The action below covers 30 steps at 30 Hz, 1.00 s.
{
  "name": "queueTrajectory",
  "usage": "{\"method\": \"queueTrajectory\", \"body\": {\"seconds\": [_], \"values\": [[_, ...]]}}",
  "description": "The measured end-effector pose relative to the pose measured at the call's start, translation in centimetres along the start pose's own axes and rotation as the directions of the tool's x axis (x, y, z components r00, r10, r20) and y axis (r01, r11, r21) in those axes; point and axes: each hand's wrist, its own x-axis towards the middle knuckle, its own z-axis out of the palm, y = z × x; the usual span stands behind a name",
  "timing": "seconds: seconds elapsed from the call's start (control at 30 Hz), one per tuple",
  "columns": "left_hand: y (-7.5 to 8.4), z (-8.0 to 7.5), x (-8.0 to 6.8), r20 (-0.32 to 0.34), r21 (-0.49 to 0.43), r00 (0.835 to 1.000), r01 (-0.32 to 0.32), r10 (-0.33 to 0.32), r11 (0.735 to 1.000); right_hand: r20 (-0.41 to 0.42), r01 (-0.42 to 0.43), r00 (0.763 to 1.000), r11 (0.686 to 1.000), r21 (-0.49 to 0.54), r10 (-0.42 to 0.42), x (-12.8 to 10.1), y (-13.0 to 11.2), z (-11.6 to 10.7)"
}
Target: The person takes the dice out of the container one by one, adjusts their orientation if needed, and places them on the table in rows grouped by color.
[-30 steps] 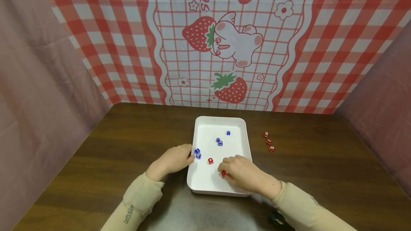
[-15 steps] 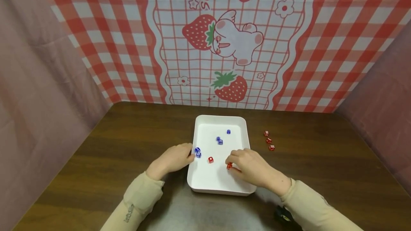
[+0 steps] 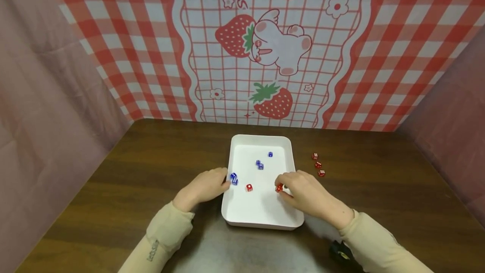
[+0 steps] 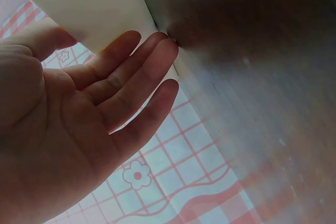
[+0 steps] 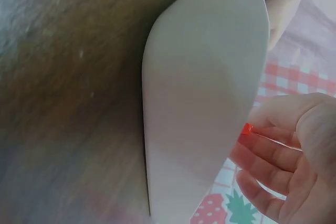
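Observation:
A white tray [image 3: 232,210] sits mid-table. My right hand [image 3: 301,191] hovers over the tray's right side and pinches a red die [image 3: 279,188] in its fingertips; the right wrist view shows the red die [image 5: 247,128] at my fingers beside the tray [image 5: 199,103]. My left hand [image 3: 206,188] rests against the tray's left wall with straight fingers [image 4: 142,72], next to two blue dice [image 3: 233,178]. Another red die [image 3: 249,187] and three more blue dice [image 3: 259,165] lie inside the tray.
Three red dice [image 3: 318,164] lie in a row on the brown table [image 3: 151,159] right of the tray. A strawberry-print cloth [image 3: 261,49] hangs behind and pink cloth lines both sides. A small dark object [image 3: 339,252] sits by my right forearm.
My right hand has lifted the red die from the tray's near middle and carried it up and to the right. The left hand has stayed put.

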Motion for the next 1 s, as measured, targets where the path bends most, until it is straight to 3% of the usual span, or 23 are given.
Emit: {"method": "queueTrajectory", "body": {"seconds": [0.5,1.0], "values": [[-0.1,0.1,0.0,0.003,0.002,1.000,0.003,-0.003,1.000,-0.061,-0.050,0.997,0.998,-0.043,0.047,-1.1,1.1,-1.1],[0.1,0.0,-0.1,-0.003,-0.001,1.000,0.000,0.000,1.000,-0.128,-0.118,0.985,0.993,-0.017,0.115,-2.1,2.4,-1.3]]}}
